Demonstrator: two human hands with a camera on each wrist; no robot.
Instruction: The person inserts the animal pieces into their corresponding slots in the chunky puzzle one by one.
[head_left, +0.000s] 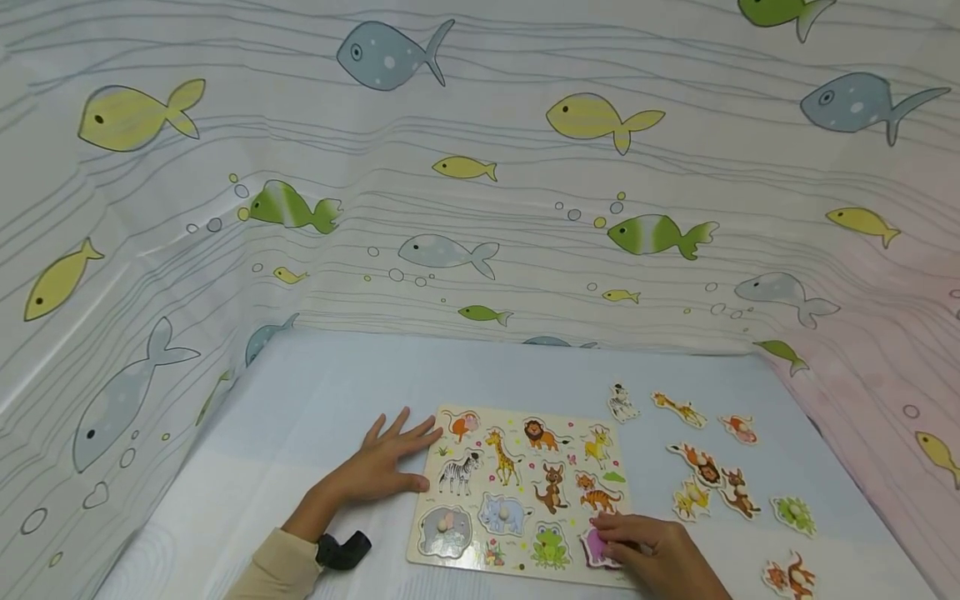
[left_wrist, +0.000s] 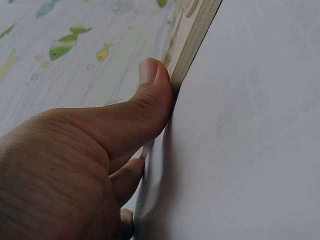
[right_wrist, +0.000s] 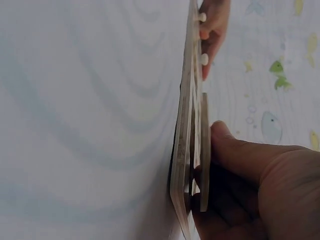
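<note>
A wooden animal puzzle board [head_left: 517,500] lies flat on the table. My left hand [head_left: 382,462] has its fingers spread, thumb and fingertips against the board's left edge; in the left wrist view the thumb [left_wrist: 152,92] presses on that edge. At the lower right corner, my right hand [head_left: 656,546] pinches a purple animal puzzle piece [head_left: 597,546] over its recess. The right wrist view shows this piece [right_wrist: 205,155] edge-on, slightly raised off the board. An elephant piece [head_left: 444,532] and a blue rhino piece [head_left: 504,514], both with knobs, sit in the board.
Right of the board lie several loose pieces: a zebra [head_left: 621,403], a giraffe [head_left: 678,408], a lion [head_left: 701,467], a kangaroo [head_left: 740,493], a frog [head_left: 793,515] and a tiger [head_left: 791,577] among them. A fish-patterned sheet [head_left: 450,208] rises behind the table.
</note>
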